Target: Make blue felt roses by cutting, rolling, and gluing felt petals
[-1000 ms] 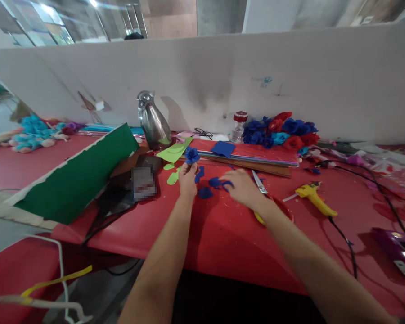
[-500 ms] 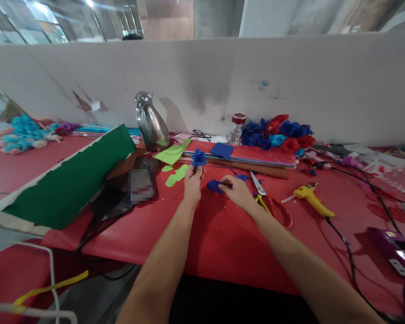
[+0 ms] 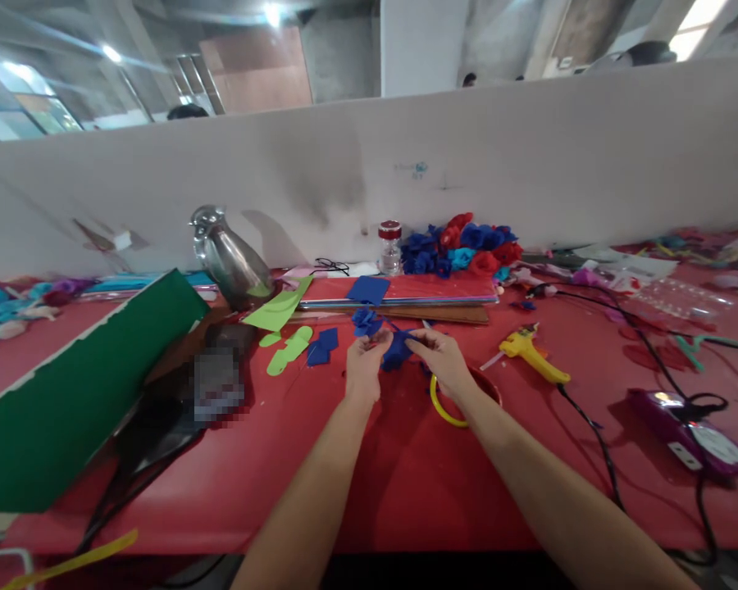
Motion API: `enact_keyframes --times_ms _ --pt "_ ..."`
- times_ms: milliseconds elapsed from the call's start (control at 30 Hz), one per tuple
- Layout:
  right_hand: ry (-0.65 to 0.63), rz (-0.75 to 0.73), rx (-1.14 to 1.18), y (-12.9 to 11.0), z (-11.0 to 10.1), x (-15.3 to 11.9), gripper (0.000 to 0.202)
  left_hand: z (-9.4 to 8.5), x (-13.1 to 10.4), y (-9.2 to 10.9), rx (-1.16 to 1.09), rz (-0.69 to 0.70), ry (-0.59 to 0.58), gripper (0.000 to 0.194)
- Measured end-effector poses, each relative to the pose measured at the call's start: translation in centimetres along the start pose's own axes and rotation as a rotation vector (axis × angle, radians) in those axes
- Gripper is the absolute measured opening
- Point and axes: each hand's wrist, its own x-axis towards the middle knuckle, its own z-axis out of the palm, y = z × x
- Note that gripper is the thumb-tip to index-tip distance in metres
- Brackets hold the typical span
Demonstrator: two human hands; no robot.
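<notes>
My left hand (image 3: 364, 365) is closed on a blue flower (image 3: 365, 321), whose ruffled petals rise above the fingers. My right hand (image 3: 439, 358) pinches the edge of a blue piece (image 3: 397, 351), seemingly paper or fabric. The left fingertips are close to that piece too; whether they grip it I cannot make out. Under and beside the right hand are scissors with yellow and red handles (image 3: 448, 407), partly covered by the hand and forearm. Blue cut pieces (image 3: 323, 346) and green cut pieces (image 3: 290, 348) lie left of the hands.
Behind the hands are stacked sheets (image 3: 418, 288) with a blue square (image 3: 367, 289) on top, a jar (image 3: 390, 248) and finished flowers (image 3: 467, 246). A yellow glue gun (image 3: 532, 356) and purple power strip (image 3: 692, 430) sit right. Left stand a metal jug (image 3: 230, 258) and green board (image 3: 92, 393).
My hands have come together, the right bringing the blue piece beside the left. The flower has dropped lower, close to the sheets. The view has turned right, and the blue cut pieces now show.
</notes>
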Motion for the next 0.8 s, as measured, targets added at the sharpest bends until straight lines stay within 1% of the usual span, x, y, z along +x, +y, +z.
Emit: enact_keyframes --times_ms 100,267,500,667,733,800 --pt "0.007 -0.002 0.024 0.1 0.1 0.0 0.023 -0.3 -0.2 -0.4 0.041 -0.017 -0.046 0.036" --pt "0.015 0.034 0.099 -0.1 0.3 -0.1 0.023 -0.6 -0.3 -0.3 0.062 -0.030 -0.066 0.033" --pt "0.014 0.065 0.166 -0.7 -0.1 -0.2 0.026 -0.5 -0.6 -0.2 0.084 -0.080 -0.110 0.029" --pt "-0.010 0.144 0.209 -1.3 -0.2 -0.4 0.030 -0.7 -0.4 0.0 0.082 -0.077 -0.105 0.029" --pt "0.046 0.127 0.227 -1.3 -0.5 -0.2 0.028 -0.9 -0.3 0.0 0.074 -0.081 -0.086 0.030" --pt "0.160 0.071 0.206 -1.2 -1.0 0.1 0.025 -1.0 -0.2 0.0 0.071 -0.082 -0.065 0.031"
